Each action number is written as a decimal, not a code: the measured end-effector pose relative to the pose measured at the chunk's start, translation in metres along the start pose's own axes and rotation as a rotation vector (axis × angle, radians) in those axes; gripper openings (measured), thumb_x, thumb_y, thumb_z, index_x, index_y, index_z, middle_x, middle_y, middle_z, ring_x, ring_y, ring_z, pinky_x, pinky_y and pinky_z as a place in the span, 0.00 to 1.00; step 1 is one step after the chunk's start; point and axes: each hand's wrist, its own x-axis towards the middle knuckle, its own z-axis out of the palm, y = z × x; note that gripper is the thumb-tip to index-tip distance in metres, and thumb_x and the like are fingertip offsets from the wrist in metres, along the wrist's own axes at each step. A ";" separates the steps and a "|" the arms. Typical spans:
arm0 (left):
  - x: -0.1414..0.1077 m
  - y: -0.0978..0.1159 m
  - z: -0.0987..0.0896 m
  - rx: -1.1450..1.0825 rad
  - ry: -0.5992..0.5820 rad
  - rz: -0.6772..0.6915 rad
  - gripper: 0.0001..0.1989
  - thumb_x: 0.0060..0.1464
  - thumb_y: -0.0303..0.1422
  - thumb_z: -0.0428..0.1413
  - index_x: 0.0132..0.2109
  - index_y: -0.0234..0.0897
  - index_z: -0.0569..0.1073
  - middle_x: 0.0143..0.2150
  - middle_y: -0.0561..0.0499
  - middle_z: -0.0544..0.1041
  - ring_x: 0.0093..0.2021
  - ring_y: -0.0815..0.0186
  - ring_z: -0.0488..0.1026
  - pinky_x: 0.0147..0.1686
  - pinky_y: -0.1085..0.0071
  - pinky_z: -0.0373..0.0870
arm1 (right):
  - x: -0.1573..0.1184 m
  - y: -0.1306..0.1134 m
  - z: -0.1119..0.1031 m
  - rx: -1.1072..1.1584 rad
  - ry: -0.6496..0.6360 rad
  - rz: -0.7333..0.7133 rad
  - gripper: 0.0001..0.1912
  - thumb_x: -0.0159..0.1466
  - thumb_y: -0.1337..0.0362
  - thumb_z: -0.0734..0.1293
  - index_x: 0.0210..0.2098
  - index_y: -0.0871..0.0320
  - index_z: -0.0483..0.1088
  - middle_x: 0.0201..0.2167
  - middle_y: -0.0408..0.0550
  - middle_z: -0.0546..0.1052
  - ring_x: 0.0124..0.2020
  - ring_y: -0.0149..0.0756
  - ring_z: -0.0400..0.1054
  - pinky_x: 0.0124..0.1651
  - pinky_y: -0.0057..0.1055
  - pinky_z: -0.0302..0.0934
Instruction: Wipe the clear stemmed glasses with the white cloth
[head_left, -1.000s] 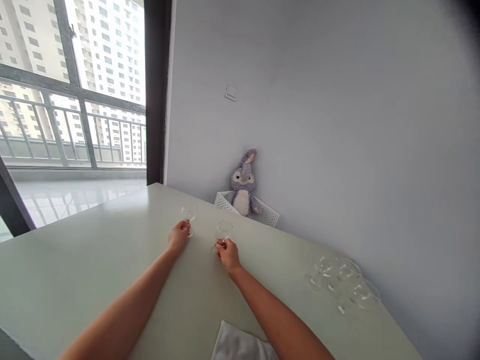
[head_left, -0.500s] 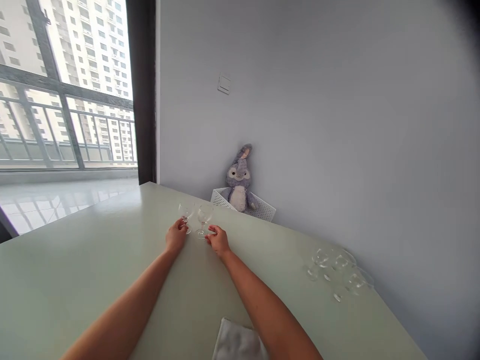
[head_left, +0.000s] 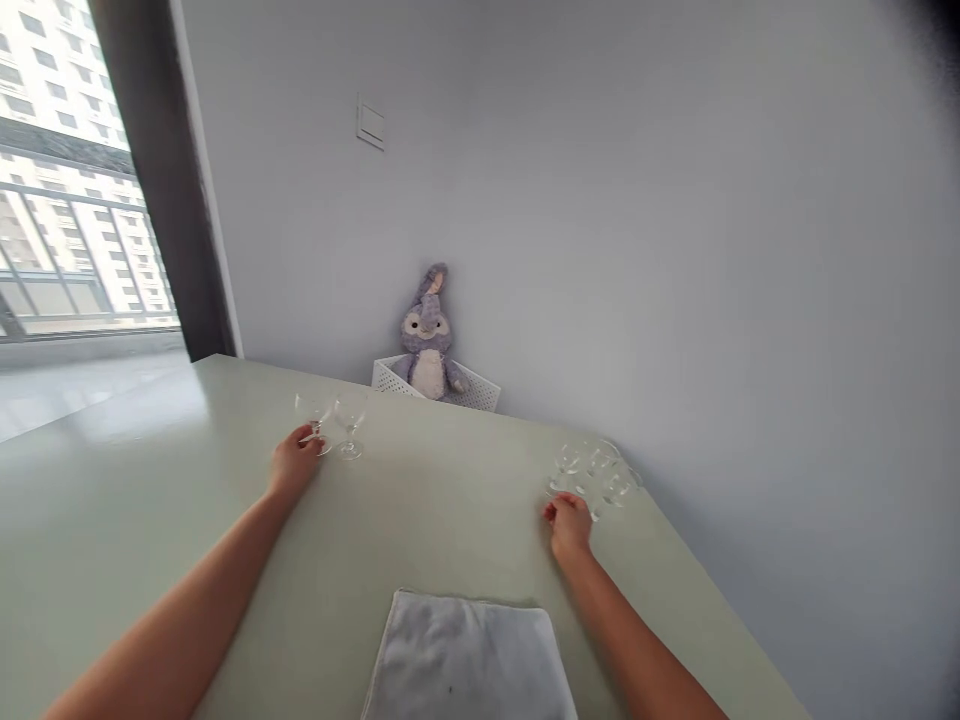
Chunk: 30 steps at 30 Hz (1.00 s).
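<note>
Two clear stemmed glasses stand side by side on the pale green table [head_left: 420,510]. My left hand [head_left: 295,466] grips the stem of the left glass [head_left: 313,419]. The right glass [head_left: 349,422] stands free just beside it. My right hand [head_left: 569,524] is far over to the right, fingers curled, holding nothing. It sits just in front of a cluster of several clear glasses [head_left: 594,474] near the wall.
A grey folded cloth [head_left: 469,660] lies at the near edge between my arms. A purple plush rabbit [head_left: 427,338] sits in a white perforated basket [head_left: 480,396] against the wall. A window with a dark frame [head_left: 161,180] is on the left.
My right hand let go of its glass beside the left one and swung right to the cluster of glasses. The view has turned to the right.
</note>
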 end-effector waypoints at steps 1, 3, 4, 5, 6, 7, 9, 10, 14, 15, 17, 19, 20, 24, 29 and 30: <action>-0.001 0.000 0.000 -0.005 0.000 0.001 0.20 0.45 0.31 0.50 0.48 0.34 0.69 0.36 0.47 0.77 0.35 0.63 0.74 0.39 0.69 0.66 | 0.005 0.000 -0.004 0.019 0.017 0.006 0.14 0.41 0.61 0.66 0.25 0.56 0.57 0.17 0.34 0.61 0.16 0.25 0.60 0.20 0.26 0.59; -0.003 0.001 -0.001 -0.017 -0.004 0.002 0.20 0.46 0.30 0.49 0.49 0.34 0.68 0.39 0.46 0.76 0.34 0.65 0.74 0.37 0.71 0.67 | 0.012 -0.002 -0.007 0.054 0.016 0.018 0.17 0.39 0.62 0.67 0.26 0.55 0.56 0.20 0.35 0.62 0.19 0.26 0.63 0.23 0.28 0.62; -0.004 0.001 -0.001 -0.023 -0.007 0.003 0.20 0.46 0.30 0.49 0.48 0.34 0.69 0.40 0.46 0.76 0.33 0.65 0.74 0.36 0.72 0.67 | 0.015 -0.004 -0.006 0.067 0.002 0.025 0.18 0.39 0.63 0.68 0.27 0.55 0.56 0.21 0.35 0.63 0.20 0.27 0.64 0.24 0.29 0.64; -0.004 0.001 -0.001 -0.029 -0.009 0.004 0.19 0.46 0.30 0.49 0.48 0.34 0.69 0.40 0.46 0.76 0.33 0.66 0.74 0.36 0.72 0.67 | 0.018 -0.005 -0.005 0.075 -0.020 0.033 0.19 0.38 0.64 0.68 0.28 0.55 0.57 0.23 0.36 0.64 0.21 0.28 0.66 0.25 0.29 0.64; -0.005 0.000 -0.001 -0.035 -0.010 0.004 0.19 0.46 0.30 0.49 0.47 0.34 0.69 0.41 0.46 0.76 0.33 0.66 0.74 0.36 0.73 0.67 | 0.020 -0.006 -0.003 0.078 -0.045 0.042 0.19 0.38 0.65 0.69 0.28 0.55 0.58 0.23 0.36 0.65 0.23 0.29 0.67 0.25 0.29 0.65; -0.005 0.000 -0.001 -0.042 -0.011 0.003 0.18 0.46 0.30 0.49 0.47 0.34 0.70 0.41 0.46 0.76 0.33 0.67 0.74 0.35 0.73 0.67 | 0.022 -0.007 -0.001 0.077 -0.070 0.053 0.19 0.37 0.65 0.70 0.27 0.55 0.59 0.24 0.37 0.65 0.23 0.30 0.67 0.25 0.29 0.65; -0.006 -0.001 -0.002 -0.059 -0.012 0.002 0.19 0.46 0.30 0.49 0.47 0.34 0.70 0.41 0.47 0.76 0.33 0.67 0.74 0.35 0.73 0.67 | 0.025 -0.008 0.005 0.067 -0.109 0.072 0.17 0.37 0.66 0.71 0.25 0.57 0.60 0.23 0.38 0.66 0.23 0.30 0.67 0.24 0.27 0.65; -0.006 -0.001 -0.001 -0.067 -0.012 0.001 0.19 0.46 0.30 0.49 0.47 0.34 0.69 0.41 0.47 0.76 0.32 0.67 0.74 0.35 0.73 0.67 | 0.026 -0.008 0.008 0.062 -0.120 0.079 0.17 0.36 0.66 0.71 0.24 0.57 0.61 0.22 0.39 0.66 0.22 0.29 0.67 0.23 0.26 0.64; -0.005 -0.003 -0.001 -0.090 -0.015 -0.001 0.19 0.46 0.29 0.49 0.48 0.35 0.69 0.41 0.48 0.76 0.33 0.67 0.74 0.36 0.72 0.67 | 0.017 -0.003 0.028 0.046 -0.158 0.081 0.16 0.37 0.64 0.72 0.24 0.59 0.65 0.23 0.41 0.69 0.21 0.28 0.66 0.21 0.24 0.64; -0.005 -0.003 -0.001 -0.093 -0.018 -0.002 0.19 0.45 0.29 0.49 0.47 0.35 0.70 0.40 0.48 0.76 0.33 0.67 0.74 0.36 0.72 0.66 | 0.011 -0.001 0.035 0.042 -0.178 0.079 0.16 0.37 0.63 0.72 0.25 0.59 0.66 0.24 0.42 0.70 0.21 0.28 0.66 0.21 0.25 0.64; -0.005 -0.003 -0.001 -0.099 -0.028 -0.007 0.19 0.45 0.30 0.50 0.46 0.35 0.70 0.38 0.49 0.77 0.33 0.66 0.74 0.37 0.71 0.66 | -0.004 0.002 0.051 0.033 -0.232 0.080 0.16 0.37 0.63 0.72 0.25 0.59 0.67 0.26 0.43 0.72 0.22 0.28 0.66 0.22 0.25 0.65; -0.005 -0.002 -0.002 -0.108 -0.035 -0.012 0.18 0.45 0.30 0.50 0.46 0.35 0.71 0.37 0.49 0.77 0.33 0.66 0.73 0.37 0.71 0.66 | -0.023 0.004 0.069 0.022 -0.302 0.086 0.16 0.39 0.62 0.71 0.26 0.59 0.67 0.27 0.45 0.73 0.22 0.29 0.67 0.23 0.26 0.65; -0.005 -0.002 -0.002 -0.113 -0.039 -0.014 0.18 0.45 0.30 0.50 0.46 0.35 0.71 0.37 0.49 0.77 0.33 0.65 0.73 0.37 0.71 0.66 | -0.033 0.004 0.079 0.015 -0.341 0.089 0.15 0.39 0.62 0.71 0.26 0.60 0.68 0.28 0.45 0.73 0.22 0.29 0.67 0.23 0.27 0.65; -0.006 0.001 -0.002 -0.140 -0.055 -0.015 0.18 0.46 0.30 0.49 0.46 0.33 0.71 0.37 0.47 0.77 0.33 0.66 0.73 0.35 0.72 0.67 | -0.078 0.007 0.121 -0.020 -0.512 0.098 0.14 0.43 0.62 0.69 0.29 0.60 0.69 0.30 0.47 0.73 0.24 0.30 0.67 0.24 0.27 0.65; -0.006 0.004 -0.002 -0.169 -0.042 0.002 0.17 0.45 0.28 0.50 0.45 0.34 0.72 0.38 0.48 0.76 0.32 0.68 0.73 0.32 0.74 0.66 | -0.129 0.011 0.169 -0.082 -0.711 0.106 0.12 0.46 0.63 0.66 0.31 0.60 0.71 0.30 0.48 0.73 0.23 0.30 0.67 0.22 0.26 0.62; -0.006 0.003 -0.002 -0.170 -0.018 0.005 0.17 0.45 0.28 0.50 0.45 0.35 0.71 0.38 0.48 0.76 0.31 0.68 0.72 0.32 0.74 0.66 | -0.138 0.012 0.178 -0.094 -0.741 0.108 0.12 0.47 0.63 0.66 0.31 0.60 0.71 0.30 0.47 0.73 0.23 0.30 0.66 0.22 0.25 0.62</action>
